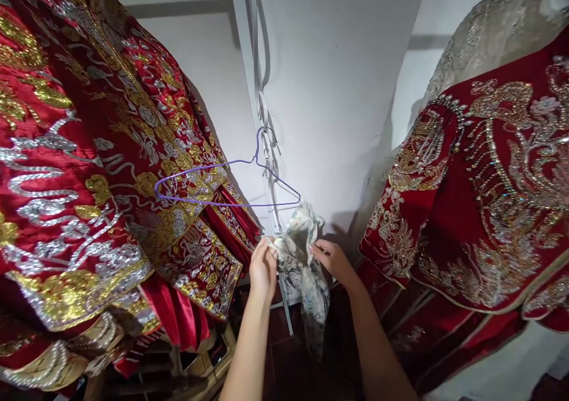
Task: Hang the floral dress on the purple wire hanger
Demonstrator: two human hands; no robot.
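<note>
A pale cloth with a grey-green pattern (pixel 315 294) hangs down between my two hands, bunched at its top. My left hand (pixel 264 265) pinches its left edge. On the other side, my right hand (pixel 331 259) has its fingers closed on the right edge of the same cloth. A thin purple hanger (pixel 226 203) with nothing on it hangs by its hook from a white metal rack (pixel 255 75), just above the cloth and mostly to the left. The hanger's right corner comes close to the cloth's top.
Red embroidered garments (pixel 146 116) fill the left side. At the right hangs a red beaded garment (pixel 502 182), with a pale lace one (pixel 475 45) behind it. A white wall (pixel 338 81) stands behind the rack. Wooden items (pixel 204 365) lie low at left.
</note>
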